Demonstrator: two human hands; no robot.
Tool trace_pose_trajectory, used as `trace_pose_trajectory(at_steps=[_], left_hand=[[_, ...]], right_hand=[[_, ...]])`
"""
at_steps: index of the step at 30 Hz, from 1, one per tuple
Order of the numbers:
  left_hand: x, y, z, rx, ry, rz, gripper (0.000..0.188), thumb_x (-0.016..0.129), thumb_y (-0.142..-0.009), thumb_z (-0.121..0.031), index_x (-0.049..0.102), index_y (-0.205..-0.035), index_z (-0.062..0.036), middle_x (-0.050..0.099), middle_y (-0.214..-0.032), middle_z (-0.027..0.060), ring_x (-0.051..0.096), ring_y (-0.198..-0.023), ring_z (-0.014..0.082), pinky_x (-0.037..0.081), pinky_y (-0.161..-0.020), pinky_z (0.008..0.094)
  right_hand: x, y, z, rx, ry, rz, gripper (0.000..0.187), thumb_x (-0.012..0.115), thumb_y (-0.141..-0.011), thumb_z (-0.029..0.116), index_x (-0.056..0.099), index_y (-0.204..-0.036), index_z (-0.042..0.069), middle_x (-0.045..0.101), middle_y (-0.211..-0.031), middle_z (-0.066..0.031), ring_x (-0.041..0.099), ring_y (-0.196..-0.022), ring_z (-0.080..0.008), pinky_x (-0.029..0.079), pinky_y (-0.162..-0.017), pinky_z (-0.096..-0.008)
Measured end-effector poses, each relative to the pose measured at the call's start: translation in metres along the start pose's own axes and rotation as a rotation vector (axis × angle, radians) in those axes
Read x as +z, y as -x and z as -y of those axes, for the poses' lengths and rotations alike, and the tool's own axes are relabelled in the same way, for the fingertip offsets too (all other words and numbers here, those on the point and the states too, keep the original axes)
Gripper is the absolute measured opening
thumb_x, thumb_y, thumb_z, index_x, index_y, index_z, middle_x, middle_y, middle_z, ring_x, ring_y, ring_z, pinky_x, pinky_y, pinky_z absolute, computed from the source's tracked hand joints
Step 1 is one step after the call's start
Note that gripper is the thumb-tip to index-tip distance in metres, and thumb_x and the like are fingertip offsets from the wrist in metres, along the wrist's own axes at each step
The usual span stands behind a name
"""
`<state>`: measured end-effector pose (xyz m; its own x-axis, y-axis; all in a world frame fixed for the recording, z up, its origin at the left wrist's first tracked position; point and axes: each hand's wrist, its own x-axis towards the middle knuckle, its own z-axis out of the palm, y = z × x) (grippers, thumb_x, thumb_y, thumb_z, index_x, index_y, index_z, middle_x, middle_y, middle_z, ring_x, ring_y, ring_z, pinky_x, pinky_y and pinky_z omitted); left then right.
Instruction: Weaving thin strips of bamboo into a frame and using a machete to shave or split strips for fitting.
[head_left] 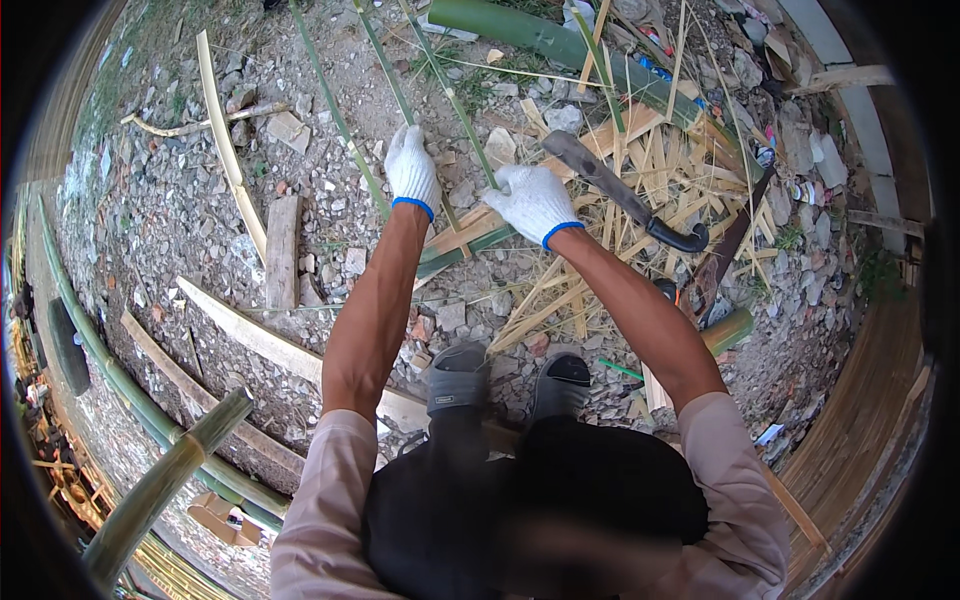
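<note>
My left hand (412, 172), in a white knitted glove with a blue cuff, is closed on a thin green bamboo strip (384, 62) that runs away from me. In a matching glove, my right hand (536, 203) is closed at the near end of another bamboo strip (449, 90). To the left of both, a third green strip (340, 120) lies lengthwise on the ground. A short piece of split bamboo (470, 247) lies under my right hand. Right of that hand rests a brown tool with a hooked black end (630, 195); its exact kind I cannot tell.
A thick green bamboo pole (540, 38) lies across the far right. Pale bamboo slivers (650, 175) are heaped near it. Rubble covers the ground, with a wooden block (284, 250) and curved bamboo slats (235, 180) on the left. Another pole (170, 485) juts in at lower left.
</note>
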<state>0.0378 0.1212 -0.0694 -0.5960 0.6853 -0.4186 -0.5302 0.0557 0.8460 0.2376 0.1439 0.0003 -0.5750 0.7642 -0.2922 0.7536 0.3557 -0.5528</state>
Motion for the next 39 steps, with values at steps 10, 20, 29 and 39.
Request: trace_pose_trajectory(at_steps=[10,20,29,39], left_hand=[[0.003,0.008,-0.007,0.066,0.025,-0.099,0.012,0.060,-0.107,-0.018,0.063,-0.113,-0.0083,0.058,-0.082,0.0003,0.056,-0.066,0.0100,0.051,-0.054,0.0263],[-0.008,0.000,-0.002,-0.034,0.130,-0.039,0.007,0.059,-0.108,-0.017,0.060,-0.107,-0.0099,0.059,-0.084,0.0005,0.055,-0.066,0.0097,0.049,-0.052,0.0248],[-0.010,-0.002,0.000,-0.072,0.158,0.001,0.006,0.059,-0.109,-0.016,0.060,-0.110,-0.0106,0.061,-0.085,0.0006,0.057,-0.067,0.0109,0.050,-0.055,0.0259],[-0.031,-0.018,0.015,-0.065,0.121,0.111,0.030,0.058,-0.110,-0.026,0.064,-0.130,-0.0046,0.067,-0.099,0.0043,0.065,-0.081,0.0150,0.059,-0.076,0.0306]], right_hand=[[-0.002,-0.002,0.003,0.023,0.036,0.027,0.039,0.066,-0.094,0.040,0.076,-0.105,0.004,0.075,-0.104,-0.0249,0.072,-0.099,-0.0434,0.057,-0.089,-0.0528],[0.001,-0.003,0.002,0.030,0.037,0.035,0.040,0.066,-0.093,0.040,0.076,-0.108,0.005,0.075,-0.105,-0.0248,0.072,-0.102,-0.0431,0.057,-0.091,-0.0526],[0.006,-0.005,-0.003,0.046,0.020,0.032,0.040,0.068,-0.091,0.041,0.076,-0.106,0.005,0.075,-0.102,-0.0255,0.072,-0.098,-0.0439,0.058,-0.088,-0.0534],[0.003,-0.002,0.001,0.032,-0.012,0.004,0.043,0.070,-0.090,0.044,0.077,-0.104,0.004,0.075,-0.100,-0.0253,0.073,-0.097,-0.0435,0.058,-0.088,-0.0510]])
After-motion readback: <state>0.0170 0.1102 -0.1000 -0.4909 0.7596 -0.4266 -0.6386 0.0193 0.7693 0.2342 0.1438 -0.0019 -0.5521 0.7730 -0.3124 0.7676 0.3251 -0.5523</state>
